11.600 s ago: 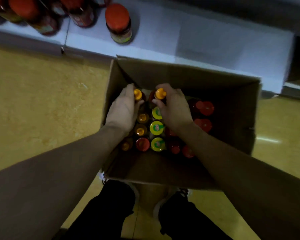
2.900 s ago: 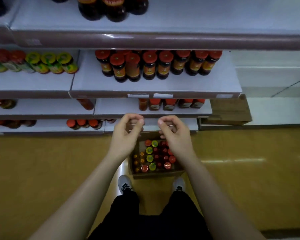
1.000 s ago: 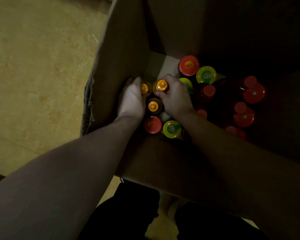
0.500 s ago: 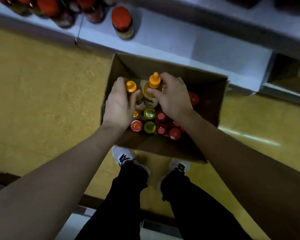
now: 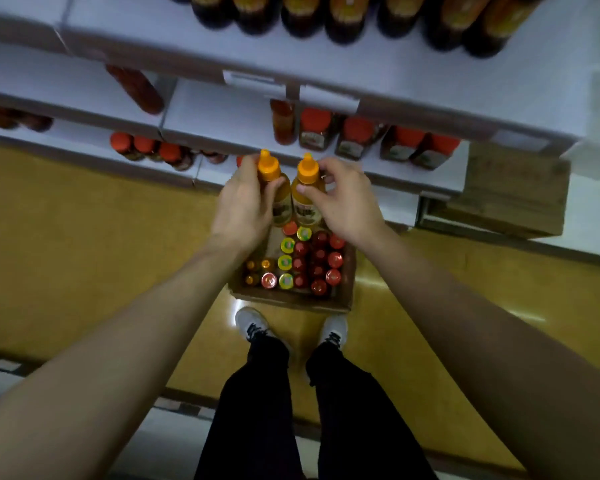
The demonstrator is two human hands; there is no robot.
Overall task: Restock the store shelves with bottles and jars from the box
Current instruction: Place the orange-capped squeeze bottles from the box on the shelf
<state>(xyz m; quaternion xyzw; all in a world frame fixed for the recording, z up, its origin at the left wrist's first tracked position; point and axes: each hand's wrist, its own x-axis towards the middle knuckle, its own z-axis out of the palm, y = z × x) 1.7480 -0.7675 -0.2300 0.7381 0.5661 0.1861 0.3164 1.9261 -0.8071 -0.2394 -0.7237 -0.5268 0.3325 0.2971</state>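
- Bottles: my left hand (image 5: 244, 206) grips one bottle (image 5: 274, 188) and my right hand (image 5: 345, 202) grips another bottle (image 5: 307, 192), now lifted clear above the box (image 5: 291, 299) below my hands.
- Half a second ago they were barely out, so shelving comes next.
- Both have orange nozzle caps and amber contents, probably sauce; the labels are blurred.

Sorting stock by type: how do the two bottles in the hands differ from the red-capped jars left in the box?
The two bottles have orange pointed nozzle caps; the red-capped jars have flat round lids. The bottles are held above the box; the jars stand inside. All are upright.
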